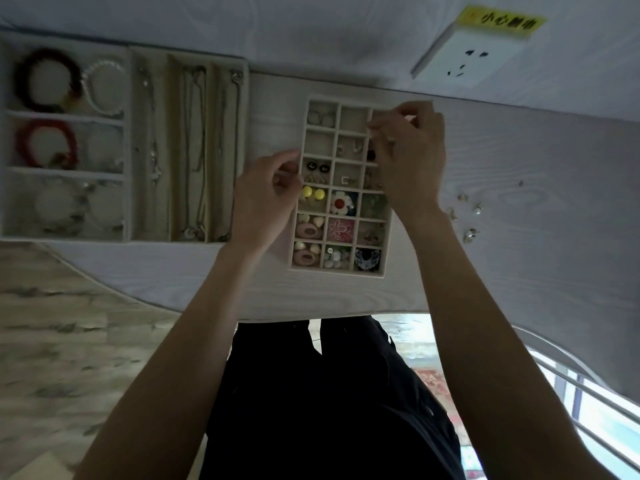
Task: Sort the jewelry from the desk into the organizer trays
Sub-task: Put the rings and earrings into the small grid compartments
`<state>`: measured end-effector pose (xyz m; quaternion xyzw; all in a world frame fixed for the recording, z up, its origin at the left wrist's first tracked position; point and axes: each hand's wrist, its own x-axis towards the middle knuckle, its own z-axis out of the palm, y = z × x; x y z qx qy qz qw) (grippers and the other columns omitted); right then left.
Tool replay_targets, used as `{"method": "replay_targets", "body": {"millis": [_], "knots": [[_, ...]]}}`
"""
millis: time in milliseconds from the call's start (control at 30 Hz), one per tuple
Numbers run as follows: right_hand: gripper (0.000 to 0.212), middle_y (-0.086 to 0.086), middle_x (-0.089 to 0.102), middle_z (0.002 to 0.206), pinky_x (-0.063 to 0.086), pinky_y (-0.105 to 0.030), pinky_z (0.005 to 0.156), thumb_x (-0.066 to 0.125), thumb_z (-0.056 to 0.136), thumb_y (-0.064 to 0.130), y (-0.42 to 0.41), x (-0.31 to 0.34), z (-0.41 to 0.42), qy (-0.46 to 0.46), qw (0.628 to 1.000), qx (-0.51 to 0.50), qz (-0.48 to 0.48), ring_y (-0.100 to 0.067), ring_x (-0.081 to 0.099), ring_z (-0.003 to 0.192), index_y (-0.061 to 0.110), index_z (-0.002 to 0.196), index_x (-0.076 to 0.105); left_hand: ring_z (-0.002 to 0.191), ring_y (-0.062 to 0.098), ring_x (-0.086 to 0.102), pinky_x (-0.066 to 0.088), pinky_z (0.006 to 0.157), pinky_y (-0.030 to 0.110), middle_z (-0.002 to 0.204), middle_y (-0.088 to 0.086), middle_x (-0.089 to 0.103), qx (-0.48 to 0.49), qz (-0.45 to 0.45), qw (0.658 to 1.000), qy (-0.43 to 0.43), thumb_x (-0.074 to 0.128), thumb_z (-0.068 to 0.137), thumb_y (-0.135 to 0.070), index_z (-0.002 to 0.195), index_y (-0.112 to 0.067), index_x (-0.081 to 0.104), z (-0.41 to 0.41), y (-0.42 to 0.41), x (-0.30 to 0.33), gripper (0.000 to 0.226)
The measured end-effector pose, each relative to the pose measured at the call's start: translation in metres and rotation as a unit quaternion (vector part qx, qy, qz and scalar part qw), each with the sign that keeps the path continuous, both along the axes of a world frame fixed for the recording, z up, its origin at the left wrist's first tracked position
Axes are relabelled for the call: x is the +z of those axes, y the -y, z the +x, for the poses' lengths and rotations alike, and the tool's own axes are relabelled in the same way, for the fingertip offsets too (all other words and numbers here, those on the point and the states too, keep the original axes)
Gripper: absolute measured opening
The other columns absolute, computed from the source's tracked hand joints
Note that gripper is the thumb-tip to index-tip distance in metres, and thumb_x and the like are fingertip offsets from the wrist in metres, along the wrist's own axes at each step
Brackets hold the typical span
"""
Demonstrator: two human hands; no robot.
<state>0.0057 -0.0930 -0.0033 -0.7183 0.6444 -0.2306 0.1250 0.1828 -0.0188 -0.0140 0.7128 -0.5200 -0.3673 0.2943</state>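
Most compartments of the grid tray [346, 183] are filled, the right hand [410, 157] pinches something small at its 1 o'clock corner, left hand [266, 199] fingers curled at its 9 o'clock edge, loose earrings [465, 216] remain on the bench [536, 174] at 3 o'clock.

- We take this for a room in a home: a pale wood-grain desk [519, 174] stands against a plain white wall.
- We see a white wall socket [471, 57] under a yellow warning sticker [502, 22].
- Marble-patterned floor tiles [52, 334] lie beneath us.
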Motion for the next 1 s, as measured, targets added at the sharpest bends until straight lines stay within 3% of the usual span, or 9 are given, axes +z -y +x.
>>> {"method": "replay_targets", "body": {"millis": [67, 233, 367, 433, 600, 833, 933, 1000], "knots": [[0.018, -0.01, 0.06, 0.102, 0.041, -0.026, 0.064, 0.056, 0.082, 0.015, -0.005, -0.002, -0.002, -0.014, 0.999, 0.042, -0.015, -0.028, 0.052, 0.092, 0.016, 0.086, 0.073, 0.081, -0.009, 0.055, 0.04, 0.075, -0.002, 0.099, -0.008, 0.061, -0.001, -0.003, 1.0, -0.005, 0.062, 0.09, -0.013, 0.123, -0.018, 0.06, 0.001, 0.0, -0.002, 0.034], [0.009, -0.01, 0.06, 0.107, 0.048, -0.037, 0.079, 0.072, 0.076, 0.021, -0.002, -0.006, 0.01, -0.055, 0.996, 0.066, 0.036, -0.032, 0.05, 0.1, 0.016, 0.083, 0.076, 0.084, -0.007, 0.057, 0.044, 0.08, 0.003, 0.103, -0.006, 0.063, -0.008, -0.004, 1.0, -0.012, 0.062, 0.09, -0.015, 0.124, -0.02, 0.059, 0.002, 0.001, -0.005, 0.035], [0.027, -0.004, 0.053, 0.122, 0.04, -0.033, 0.088, 0.07, 0.08, 0.03, 0.011, -0.009, 0.015, -0.133, 0.986, 0.07, 0.078, -0.027, 0.042, 0.11, 0.017, 0.103, 0.072, 0.084, -0.009, 0.056, 0.044, 0.079, 0.002, 0.105, -0.006, 0.062, -0.015, -0.013, 1.0, -0.009, 0.061, 0.091, -0.015, 0.125, -0.019, 0.059, 0.003, 0.0, -0.008, 0.034], [0.034, -0.003, 0.052, 0.125, 0.036, -0.031, 0.089, 0.068, 0.081, 0.031, 0.017, -0.011, 0.017, -0.165, 0.98, 0.083, 0.077, -0.027, 0.041, 0.113, 0.013, 0.11, 0.068, 0.084, -0.006, 0.057, 0.045, 0.079, 0.004, 0.106, -0.003, 0.063, -0.015, -0.019, 1.0, -0.006, 0.061, 0.09, -0.015, 0.124, -0.018, 0.059, 0.003, 0.0, -0.009, 0.034], [0.031, -0.011, 0.057, 0.119, 0.036, -0.037, 0.086, 0.069, 0.075, 0.019, 0.019, -0.007, 0.025, -0.205, 0.971, 0.119, 0.041, -0.034, 0.047, 0.11, 0.0, 0.1, 0.065, 0.083, 0.0, 0.058, 0.046, 0.077, 0.005, 0.103, -0.004, 0.062, -0.011, -0.026, 1.0, -0.011, 0.062, 0.089, -0.013, 0.122, -0.015, 0.06, 0.001, 0.0, -0.008, 0.034], [0.017, -0.009, 0.063, 0.101, 0.041, -0.034, 0.073, 0.076, 0.063, 0.02, 0.01, -0.011, 0.027, -0.19, 0.979, 0.071, -0.018, -0.033, 0.056, 0.093, 0.005, 0.066, 0.069, 0.085, 0.007, 0.06, 0.051, 0.077, 0.019, 0.099, -0.002, 0.062, -0.022, -0.041, 0.999, 0.016, 0.063, 0.085, -0.009, 0.116, -0.013, 0.062, 0.002, 0.001, -0.004, 0.031], [0.019, -0.007, 0.063, 0.104, 0.042, -0.035, 0.077, 0.074, 0.069, 0.029, 0.006, -0.009, 0.024, -0.154, 0.986, 0.059, -0.007, -0.031, 0.055, 0.096, 0.009, 0.07, 0.073, 0.086, 0.009, 0.059, 0.051, 0.076, 0.023, 0.104, 0.0, 0.061, -0.031, -0.051, 0.997, 0.043, 0.062, 0.085, -0.011, 0.119, -0.014, 0.059, 0.001, -0.001, -0.004, 0.034], [0.015, -0.009, 0.063, 0.104, 0.043, -0.035, 0.078, 0.07, 0.075, 0.024, 0.002, -0.006, 0.015, -0.118, 0.992, 0.04, -0.015, -0.031, 0.055, 0.095, 0.009, 0.073, 0.073, 0.092, 0.012, 0.056, 0.045, 0.076, 0.021, 0.111, 0.005, 0.057, -0.062, -0.089, 0.988, 0.113, 0.06, 0.087, -0.015, 0.121, -0.015, 0.058, -0.003, 0.002, -0.002, 0.034]]}}
